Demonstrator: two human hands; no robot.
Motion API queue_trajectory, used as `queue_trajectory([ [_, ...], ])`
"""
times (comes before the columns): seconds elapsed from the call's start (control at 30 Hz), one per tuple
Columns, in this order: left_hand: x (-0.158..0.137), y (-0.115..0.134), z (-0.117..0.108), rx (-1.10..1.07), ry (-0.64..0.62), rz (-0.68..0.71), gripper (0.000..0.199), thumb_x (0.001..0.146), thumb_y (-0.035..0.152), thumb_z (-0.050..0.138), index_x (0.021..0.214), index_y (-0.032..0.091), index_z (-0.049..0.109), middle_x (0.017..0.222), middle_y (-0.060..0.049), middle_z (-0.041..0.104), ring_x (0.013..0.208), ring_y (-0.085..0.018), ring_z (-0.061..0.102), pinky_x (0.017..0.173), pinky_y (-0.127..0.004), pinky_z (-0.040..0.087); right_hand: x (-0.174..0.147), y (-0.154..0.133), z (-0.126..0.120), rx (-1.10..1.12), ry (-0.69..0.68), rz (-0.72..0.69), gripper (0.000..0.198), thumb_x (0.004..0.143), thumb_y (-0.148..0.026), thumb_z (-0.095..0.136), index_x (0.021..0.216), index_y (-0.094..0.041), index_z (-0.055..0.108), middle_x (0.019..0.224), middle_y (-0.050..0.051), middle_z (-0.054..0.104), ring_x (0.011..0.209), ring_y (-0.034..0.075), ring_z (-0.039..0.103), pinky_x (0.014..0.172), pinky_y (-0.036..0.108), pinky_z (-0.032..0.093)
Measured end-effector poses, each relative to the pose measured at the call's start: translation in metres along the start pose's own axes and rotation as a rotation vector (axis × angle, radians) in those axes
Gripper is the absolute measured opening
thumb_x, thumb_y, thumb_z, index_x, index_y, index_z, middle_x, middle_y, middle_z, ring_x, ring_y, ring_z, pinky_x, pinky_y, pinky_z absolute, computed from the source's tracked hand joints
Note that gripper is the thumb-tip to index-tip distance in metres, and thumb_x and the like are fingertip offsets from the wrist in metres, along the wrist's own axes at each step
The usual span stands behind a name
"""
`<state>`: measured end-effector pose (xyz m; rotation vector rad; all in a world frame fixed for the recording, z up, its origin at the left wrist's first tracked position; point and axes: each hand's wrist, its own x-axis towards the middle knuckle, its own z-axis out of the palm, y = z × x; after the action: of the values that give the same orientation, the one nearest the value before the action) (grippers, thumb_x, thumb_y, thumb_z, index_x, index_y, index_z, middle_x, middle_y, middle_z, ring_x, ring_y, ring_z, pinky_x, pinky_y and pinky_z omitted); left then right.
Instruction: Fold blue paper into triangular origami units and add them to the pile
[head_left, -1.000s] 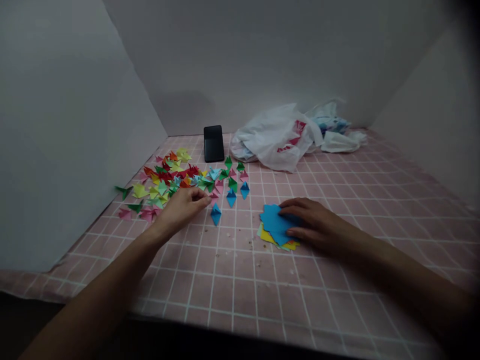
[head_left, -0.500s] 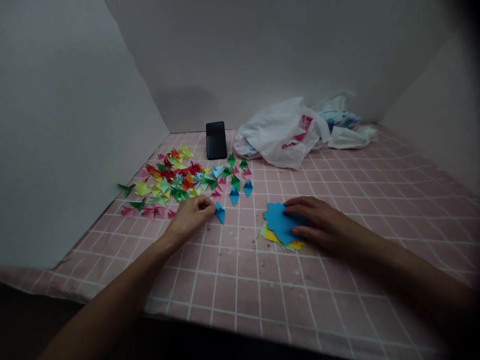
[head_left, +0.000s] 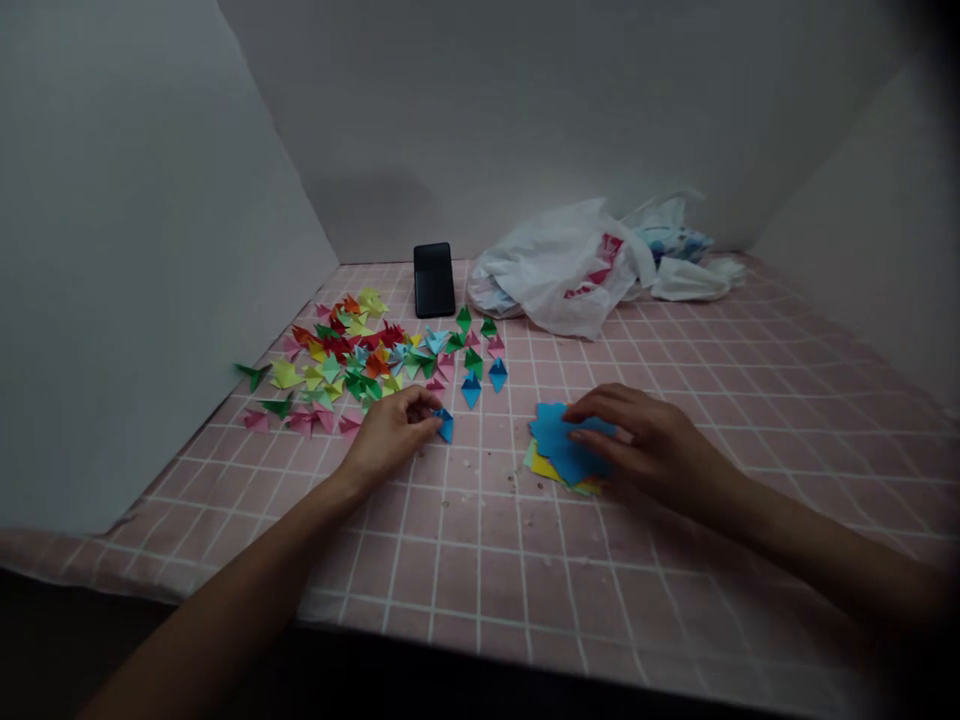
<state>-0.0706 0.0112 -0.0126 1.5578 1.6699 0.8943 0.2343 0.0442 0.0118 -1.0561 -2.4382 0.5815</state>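
My left hand (head_left: 394,435) rests on the pink tiled tabletop (head_left: 480,560), its fingertips pinched on a small blue folded paper piece (head_left: 445,424). My right hand (head_left: 649,440) lies on a small stack of paper squares (head_left: 561,455), blue on top with yellow and orange edges showing beneath; the fingers press the top sheet. Left of my left hand lies a scatter of several folded paper pieces (head_left: 352,360) in red, green, yellow, pink and blue. Two more blue pieces (head_left: 471,389) (head_left: 497,373) sit just beyond the one I hold.
A black phone (head_left: 434,280) leans upright against the back wall. A crumpled white plastic bag (head_left: 570,265) and more wrapping (head_left: 679,255) lie at the back right. Grey walls close in the left, back and right sides.
My left hand moved right from the pile's edge and took hold of the nearest blue folded piece. The right hand's fingers shifted slightly on the paper stack.
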Motion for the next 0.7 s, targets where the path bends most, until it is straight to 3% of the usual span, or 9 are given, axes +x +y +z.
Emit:
queue_trajectory([
  [0.07, 0.001, -0.003, 0.001, 0.024, -0.001, 0.015, 0.015, 0.075, 0.02, 0.062, 0.089, 0.017, 0.068, 0.075, 0.0, 0.065, 0.069, -0.015, 0.06, 0.064, -0.026, 0.045, 0.014, -0.016, 0.005, 0.043, -0.055, -0.042, 0.019, 0.094, -0.03, 0.055, 0.097, -0.023, 0.072, 0.098, 0.01, 0.073, 0.088, 0.026, 0.068, 0.081, 0.041, 0.054],
  [0.17, 0.001, -0.006, 0.002, 0.074, 0.009, 0.037, 0.015, 0.076, 0.018, 0.061, 0.09, 0.017, 0.068, 0.075, 0.0, 0.064, 0.069, -0.016, 0.06, 0.064, -0.026, 0.045, 0.043, -0.032, 0.026, 0.064, -0.109, -0.078, 0.015, 0.091, -0.019, 0.06, 0.1, -0.02, 0.072, 0.103, 0.01, 0.074, 0.096, 0.024, 0.068, 0.086, 0.037, 0.052],
  [0.3, 0.001, -0.01, 0.003, 0.074, 0.009, 0.059, 0.019, 0.077, 0.017, 0.061, 0.095, 0.018, 0.066, 0.078, -0.001, 0.065, 0.072, -0.016, 0.061, 0.064, -0.026, 0.045, 0.083, -0.037, 0.067, 0.103, -0.096, -0.033, 0.026, 0.085, -0.007, 0.063, 0.109, -0.014, 0.072, 0.104, 0.011, 0.073, 0.089, 0.02, 0.066, 0.079, 0.031, 0.049],
  [0.37, 0.001, -0.011, 0.004, 0.056, 0.017, 0.058, 0.019, 0.076, 0.016, 0.061, 0.095, 0.019, 0.064, 0.08, -0.001, 0.066, 0.074, -0.017, 0.062, 0.065, -0.026, 0.046, 0.094, -0.037, 0.081, 0.14, -0.092, -0.035, 0.024, 0.085, -0.004, 0.062, 0.104, -0.013, 0.072, 0.098, 0.009, 0.073, 0.085, 0.018, 0.065, 0.076, 0.029, 0.047],
  [0.5, 0.002, -0.011, 0.005, 0.046, 0.036, 0.048, 0.014, 0.075, 0.017, 0.062, 0.088, 0.021, 0.059, 0.078, -0.001, 0.065, 0.075, -0.017, 0.062, 0.065, -0.026, 0.046, 0.101, -0.039, 0.092, 0.116, -0.083, -0.095, 0.019, 0.083, 0.0, 0.06, 0.083, -0.015, 0.07, 0.088, 0.006, 0.07, 0.08, 0.017, 0.061, 0.075, 0.029, 0.044],
  [0.7, 0.0, -0.002, 0.002, 0.095, 0.033, 0.049, 0.003, 0.077, 0.02, 0.06, 0.079, 0.02, 0.062, 0.076, -0.001, 0.067, 0.073, -0.018, 0.061, 0.065, -0.027, 0.045, 0.097, -0.039, 0.096, 0.052, -0.04, -0.13, 0.016, 0.085, -0.003, 0.06, 0.076, -0.015, 0.066, 0.082, 0.006, 0.065, 0.082, 0.018, 0.058, 0.078, 0.03, 0.041],
])
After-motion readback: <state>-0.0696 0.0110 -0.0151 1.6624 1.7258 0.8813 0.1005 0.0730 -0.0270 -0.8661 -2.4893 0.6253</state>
